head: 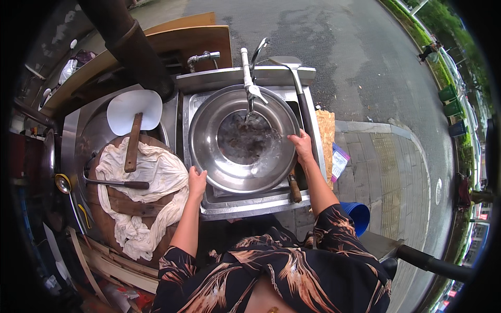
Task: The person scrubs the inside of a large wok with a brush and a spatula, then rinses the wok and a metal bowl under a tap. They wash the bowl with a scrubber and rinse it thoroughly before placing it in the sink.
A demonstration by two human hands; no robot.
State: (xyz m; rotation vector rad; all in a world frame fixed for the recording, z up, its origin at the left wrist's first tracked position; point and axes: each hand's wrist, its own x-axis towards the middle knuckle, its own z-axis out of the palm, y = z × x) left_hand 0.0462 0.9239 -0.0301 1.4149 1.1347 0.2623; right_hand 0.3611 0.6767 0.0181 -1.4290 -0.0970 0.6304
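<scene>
A large round stainless-steel basin (248, 178) sits in the metal sink (250, 209), with some water pooled over its darker-looking bottom. My left hand (197, 182) grips its lower-left rim. On the right side of that rim, my right hand (302, 145) has its thumb over the edge and its other fingers hidden beneath. A metal tap (250, 102) with a white lever reaches over the basin, and a thin stream appears to fall from its spout. A long-handled steel spatula (299, 84) leans along the sink's right side. Below it pokes out a wooden handle (294, 189).
Left of the sink, a round wooden lid (137, 209) bears a crumpled white cloth (156, 176), a wooden-handled paddle (135, 113) and a dark-handled utensil (133, 184). A black pipe (133, 47) rises behind. A blue bucket (358, 217) stands low at right.
</scene>
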